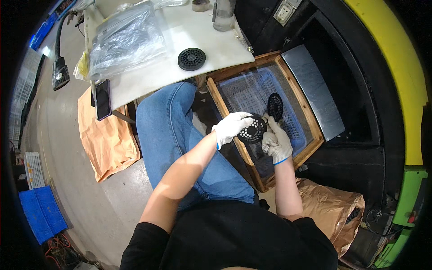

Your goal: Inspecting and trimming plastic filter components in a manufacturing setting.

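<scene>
My left hand, in a white knit glove, grips the near-left rim of a black round disc with a grid of holes. Beside it my right hand, gloved alike, has its fingers curled in. Its fingertips meet the lower end of a second black perforated disc, which stands tilted just beyond them. Whether the two discs are joined is hidden by the fingers. Both hands are over a wooden-framed box with a blue plastic basket inside. Another black perforated disc lies on the white table.
Clear plastic bags cover the left of the white table; a phone is at its edge. Brown paper bags stand on the floor at left and right. A metal plate slopes beside the box.
</scene>
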The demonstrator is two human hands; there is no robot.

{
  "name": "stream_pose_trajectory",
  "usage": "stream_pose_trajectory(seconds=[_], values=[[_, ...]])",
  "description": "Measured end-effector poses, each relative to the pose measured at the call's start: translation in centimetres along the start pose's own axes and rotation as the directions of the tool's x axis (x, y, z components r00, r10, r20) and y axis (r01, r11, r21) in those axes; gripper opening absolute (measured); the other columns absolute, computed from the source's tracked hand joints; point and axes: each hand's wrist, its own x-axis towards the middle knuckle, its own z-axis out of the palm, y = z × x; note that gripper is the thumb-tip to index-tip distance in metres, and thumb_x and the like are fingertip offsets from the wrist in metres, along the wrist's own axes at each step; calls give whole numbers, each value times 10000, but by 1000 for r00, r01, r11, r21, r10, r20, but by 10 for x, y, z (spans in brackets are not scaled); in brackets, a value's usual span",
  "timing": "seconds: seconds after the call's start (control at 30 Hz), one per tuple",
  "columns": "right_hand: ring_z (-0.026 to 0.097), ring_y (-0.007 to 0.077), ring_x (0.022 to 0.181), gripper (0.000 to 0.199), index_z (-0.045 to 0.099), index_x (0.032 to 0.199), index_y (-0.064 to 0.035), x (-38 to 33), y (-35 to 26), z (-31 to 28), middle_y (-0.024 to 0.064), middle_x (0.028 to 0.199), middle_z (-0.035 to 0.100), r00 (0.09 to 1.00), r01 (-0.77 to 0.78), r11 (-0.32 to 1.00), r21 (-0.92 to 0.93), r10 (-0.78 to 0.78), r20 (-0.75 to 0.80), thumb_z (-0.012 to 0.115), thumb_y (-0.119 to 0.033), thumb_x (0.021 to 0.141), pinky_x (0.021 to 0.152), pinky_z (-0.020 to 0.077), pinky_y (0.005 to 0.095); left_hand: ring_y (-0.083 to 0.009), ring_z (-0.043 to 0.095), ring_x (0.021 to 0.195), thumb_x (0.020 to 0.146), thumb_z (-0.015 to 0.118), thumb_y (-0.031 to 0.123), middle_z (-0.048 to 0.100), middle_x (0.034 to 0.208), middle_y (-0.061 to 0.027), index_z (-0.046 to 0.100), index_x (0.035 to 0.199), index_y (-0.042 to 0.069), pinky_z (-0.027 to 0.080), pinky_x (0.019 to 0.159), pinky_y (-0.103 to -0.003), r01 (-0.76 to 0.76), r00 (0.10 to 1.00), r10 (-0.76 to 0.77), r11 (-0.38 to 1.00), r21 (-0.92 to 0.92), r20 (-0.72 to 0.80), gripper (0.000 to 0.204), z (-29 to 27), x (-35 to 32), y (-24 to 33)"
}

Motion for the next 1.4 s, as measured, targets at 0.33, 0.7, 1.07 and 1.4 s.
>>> stream_pose_trajectory(seconds=[0.33, 0.7, 1.07, 1.4], values=[[278, 43, 354, 238, 647, 975, -112, -21, -6, 2, -70, 535, 405, 984, 83, 879, -469, -146, -100, 582, -336, 931, 324, 196, 226, -92, 622, 806, 937, 579, 161, 672, 930, -27, 633, 1009, 4, 515, 718, -247, 28, 994, -15, 993, -115, 106, 182, -1, -1, 3], [460, 92, 673, 336, 626, 906, -15, -17, -15, -19, -15, 722, 526, 860, 237, -1, -971, -465, 211, 543, -338, 936, 617, 374, 265, -110, 610, 871, 938, 588, 169, 663, 966, -41, 613, 1050, -5, 492, 813, -264, -130, 983, 118, 988, -80, -137, 208, -9, 5, 2], [549, 132, 641, 344, 573, 1069, -62, -10, -13, -2, 36, 753, 571, 710, 402, 268, -876, -695, 113, 559, -375, 928, 582, 447, 267, -113, 581, 919, 940, 580, 150, 629, 998, -44, 569, 1114, 1, 476, 832, -263, -296, 937, 242, 933, -205, -252, 229, 2, 0, 10], [599, 145, 709, 398, 644, 985, 12, -31, -8, 32, 91, 765, 653, 879, 356, 117, -927, -379, 289, 570, -374, 919, 697, 466, 301, -142, 566, 1024, 937, 553, 99, 593, 1129, -74, 512, 1215, 19, 454, 914, -287, -423, 826, 413, 904, 64, -382, 292, 5, -4, 22]])
